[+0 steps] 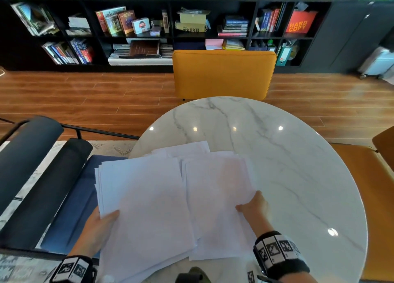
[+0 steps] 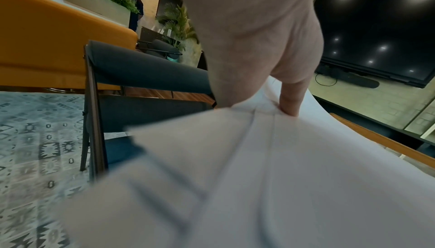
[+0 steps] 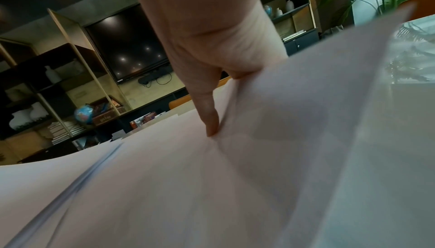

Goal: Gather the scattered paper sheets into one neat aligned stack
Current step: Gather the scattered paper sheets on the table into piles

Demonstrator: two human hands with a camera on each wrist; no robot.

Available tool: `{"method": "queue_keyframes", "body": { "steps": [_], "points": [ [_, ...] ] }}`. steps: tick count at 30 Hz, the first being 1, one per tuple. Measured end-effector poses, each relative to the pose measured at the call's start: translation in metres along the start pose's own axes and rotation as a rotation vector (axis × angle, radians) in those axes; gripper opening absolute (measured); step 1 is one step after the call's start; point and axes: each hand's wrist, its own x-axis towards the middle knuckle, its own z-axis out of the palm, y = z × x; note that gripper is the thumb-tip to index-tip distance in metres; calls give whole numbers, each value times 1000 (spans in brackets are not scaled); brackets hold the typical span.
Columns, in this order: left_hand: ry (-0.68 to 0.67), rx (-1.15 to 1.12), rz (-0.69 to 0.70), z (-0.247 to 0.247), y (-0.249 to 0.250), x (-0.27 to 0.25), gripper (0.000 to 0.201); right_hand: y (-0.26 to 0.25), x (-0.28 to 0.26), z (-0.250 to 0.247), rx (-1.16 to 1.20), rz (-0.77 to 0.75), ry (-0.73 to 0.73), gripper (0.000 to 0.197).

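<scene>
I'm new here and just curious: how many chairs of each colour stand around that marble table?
Orange chairs: 2, one across the table and one at the right edge.
Dark blue chairs: 1, at the left, partly under the paper sheets that both hands hold over the marble table.
Total: 3 chairs.

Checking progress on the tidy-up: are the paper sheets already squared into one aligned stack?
No, the paper sheets lie fanned in two overlapping bunches with offset edges, the left hand and right hand each gripping one.
</scene>
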Motion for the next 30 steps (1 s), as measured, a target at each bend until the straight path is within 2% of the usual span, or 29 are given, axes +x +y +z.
{"method": "queue_keyframes", "body": {
  "steps": [5,11,15,19,23,27,30],
  "points": [
    [-17,-26,-20,1,-6,4,42,8,6,1,122,-57,-34,56],
    [-3,-39,-13,8,-2,4,45,22,14,-5,258,-126,-44,13],
    [1,2,-4,6,-2,5,43,27,14,-15,350,-164,-42,20],
    [9,48,-13,3,-3,7,41,33,17,-26,401,-186,-66,11],
    [-5,57,-2,5,1,7,38,40,21,-41,503,-192,-89,25],
    [-8,51,-20,6,3,7,38,52,33,-51,605,-78,-168,30],
    [-18,37,-24,7,4,5,39,61,38,-54,809,46,-236,30]
  ]
}}
